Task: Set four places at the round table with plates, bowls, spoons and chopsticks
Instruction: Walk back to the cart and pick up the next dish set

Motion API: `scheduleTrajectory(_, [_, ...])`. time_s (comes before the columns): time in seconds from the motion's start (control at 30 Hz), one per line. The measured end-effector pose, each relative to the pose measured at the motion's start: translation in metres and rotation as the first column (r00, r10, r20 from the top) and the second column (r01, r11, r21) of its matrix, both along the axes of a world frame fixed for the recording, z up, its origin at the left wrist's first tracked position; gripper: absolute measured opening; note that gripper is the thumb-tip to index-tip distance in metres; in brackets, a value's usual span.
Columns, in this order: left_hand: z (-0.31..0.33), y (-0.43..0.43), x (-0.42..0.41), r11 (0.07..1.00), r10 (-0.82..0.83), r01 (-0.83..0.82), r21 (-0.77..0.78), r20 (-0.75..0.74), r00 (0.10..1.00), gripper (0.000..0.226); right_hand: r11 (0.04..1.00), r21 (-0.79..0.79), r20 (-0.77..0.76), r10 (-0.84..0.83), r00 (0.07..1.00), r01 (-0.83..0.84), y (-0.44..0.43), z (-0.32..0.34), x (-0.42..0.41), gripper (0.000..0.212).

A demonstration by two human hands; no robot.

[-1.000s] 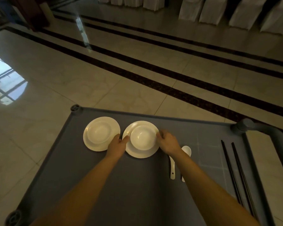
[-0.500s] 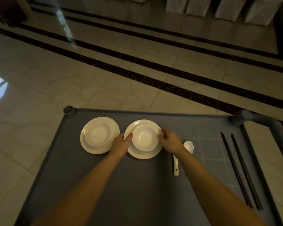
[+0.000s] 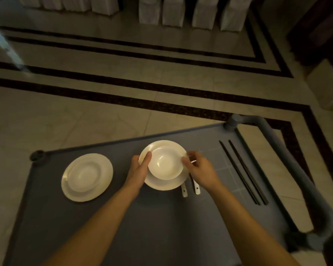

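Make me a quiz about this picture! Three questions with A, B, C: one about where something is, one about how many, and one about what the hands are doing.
1. Where are the black chopsticks?
A. right of the spoons
B. between the two plates
C. inside a bowl

2. How many white plates are in view?
A. one
B. two
C. four

3. What is happening to the right plate?
A. the left hand and the right hand grip its rim
B. it lies untouched
C. it is upside down

Answers:
1 A, they lie beyond the spoons, toward the cart handle.
2 B, there is only the left plate and the right plate.
3 A, fingers pinch its opposite edges.
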State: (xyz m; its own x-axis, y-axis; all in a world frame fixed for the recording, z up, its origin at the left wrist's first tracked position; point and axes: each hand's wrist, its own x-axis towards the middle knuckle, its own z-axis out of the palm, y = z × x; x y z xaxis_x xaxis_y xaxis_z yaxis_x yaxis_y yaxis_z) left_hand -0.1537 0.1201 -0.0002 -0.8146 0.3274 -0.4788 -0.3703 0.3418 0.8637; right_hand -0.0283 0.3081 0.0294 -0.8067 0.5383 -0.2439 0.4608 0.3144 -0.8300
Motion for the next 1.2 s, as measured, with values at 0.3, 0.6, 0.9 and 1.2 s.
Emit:
scheduleTrajectory(0.3, [0.001,0.055,0.035,0.989,-0.113,0.11,0.099,0.028,0.993,0.053,0.972,0.029,-0.036,-0.232,0.972,0.233,0.027,0.005,0.065,0.044])
scheduleTrajectory(0.6, [0.009,0.089,0.047,0.988,-0.081,0.072,0.135,0.063,0.995,0.046,0.931,0.191,-0.007,-0.315,0.949,0.31,0.076,0.004,0.09,0.038])
scheduleTrajectory(0.9, [0.006,0.097,0.05,0.993,-0.074,0.067,0.096,0.073,0.995,0.04,0.875,0.484,0.478,-0.274,0.835,0.009,0.134,-0.038,0.118,0.042])
scheduleTrajectory(1.2, [0.007,0.099,0.05,0.995,-0.065,0.063,0.078,0.027,0.998,0.038,0.888,0.46,0.546,-0.26,0.797,-0.025,0.145,-0.048,0.116,0.028])
